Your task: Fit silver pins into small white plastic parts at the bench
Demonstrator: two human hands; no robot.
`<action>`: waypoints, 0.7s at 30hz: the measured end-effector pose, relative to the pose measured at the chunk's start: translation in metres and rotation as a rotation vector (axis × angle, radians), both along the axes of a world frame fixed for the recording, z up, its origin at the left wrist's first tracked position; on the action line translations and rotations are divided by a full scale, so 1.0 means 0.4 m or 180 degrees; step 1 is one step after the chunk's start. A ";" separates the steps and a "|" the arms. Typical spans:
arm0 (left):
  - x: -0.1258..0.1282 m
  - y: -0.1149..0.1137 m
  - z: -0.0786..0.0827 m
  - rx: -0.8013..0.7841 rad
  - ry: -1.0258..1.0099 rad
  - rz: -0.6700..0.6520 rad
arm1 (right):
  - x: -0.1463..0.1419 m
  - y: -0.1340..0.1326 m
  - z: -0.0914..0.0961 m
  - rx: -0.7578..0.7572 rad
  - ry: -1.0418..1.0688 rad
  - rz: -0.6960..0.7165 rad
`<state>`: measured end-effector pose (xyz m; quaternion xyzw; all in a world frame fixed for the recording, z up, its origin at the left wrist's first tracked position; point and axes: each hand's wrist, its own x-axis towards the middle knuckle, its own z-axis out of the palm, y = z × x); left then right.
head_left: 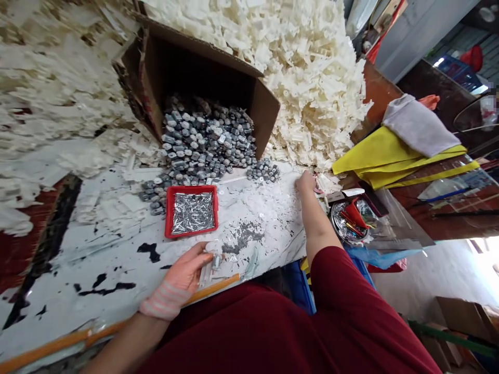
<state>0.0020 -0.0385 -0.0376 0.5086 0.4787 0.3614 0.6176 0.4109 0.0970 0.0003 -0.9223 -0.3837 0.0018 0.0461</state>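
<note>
My left hand (183, 275), in a pink-and-white striped fingerless glove, is closed at the table's front edge. Thumb and fingers pinch a translucent white plastic part (206, 271), with a small silvery piece (217, 259) at its near side. Stretched out to the right, my right hand (306, 182) reaches down at the edge of the cream plastic pieces (319, 135); its fingers are hidden from me. A red tray (169, 213) full of small metal pins (193, 212) lies just beyond my left hand. More loose pins (234, 258) are scattered on the tabletop beside it.
A tipped cardboard box (267, 111) spills small grey motors (206, 145) onto the worn white table (117, 311). Cream plastic parts heap up behind. At the right stand a round bowl of odds and ends (349, 223), yellow cloth (374, 156) and a pale cloth (419, 124).
</note>
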 end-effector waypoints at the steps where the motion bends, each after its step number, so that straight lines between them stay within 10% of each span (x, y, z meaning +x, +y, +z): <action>1: 0.001 -0.001 -0.005 -0.0058 -0.0032 -0.0037 | 0.017 -0.001 -0.009 -0.0008 -0.0005 -0.0008; 7: 0.014 0.005 0.012 -0.0474 -0.0466 -0.0391 | 0.020 -0.024 -0.022 0.0550 -0.0047 0.0333; 14: 0.023 0.011 0.056 -0.0656 -0.0677 -0.0001 | -0.129 -0.077 0.036 0.1547 0.1198 0.2010; 21: 0.024 -0.001 0.038 -0.0824 -0.0423 0.0104 | -0.452 -0.214 0.094 -0.0893 0.4357 0.3113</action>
